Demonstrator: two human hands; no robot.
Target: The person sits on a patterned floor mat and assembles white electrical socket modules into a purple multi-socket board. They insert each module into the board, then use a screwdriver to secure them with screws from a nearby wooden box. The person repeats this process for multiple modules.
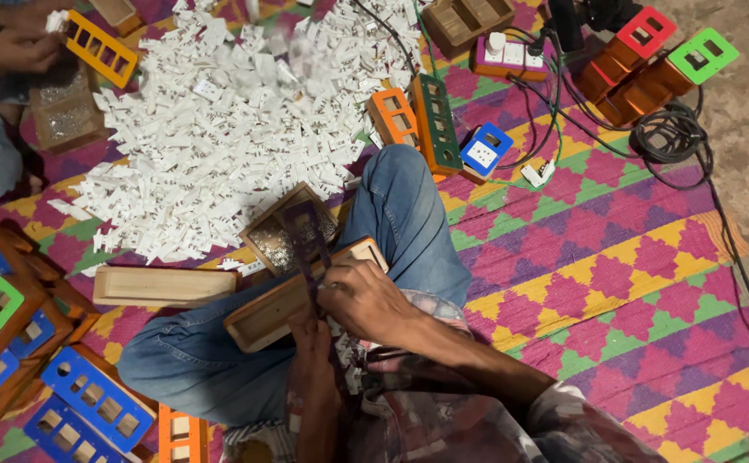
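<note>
I sit cross-legged in blue jeans on a patterned mat. My right hand [366, 296] grips a dark purple slotted faceplate [306, 233] held upright over a long wooden box [263, 313] that rests on my leg. My left hand [310, 339] is below it, closed on the plate's lower end at the box's edge. Small white parts lie in my lap [344, 360].
A big heap of white plastic socket parts [220, 120] lies ahead. A small box of metal bits [276, 244], another wooden box [164, 285], and coloured faceplates and boxes [14, 334] [649, 64] surround me. Another person's hands [14, 43] work at the top left. Cables [675, 137] run on the right.
</note>
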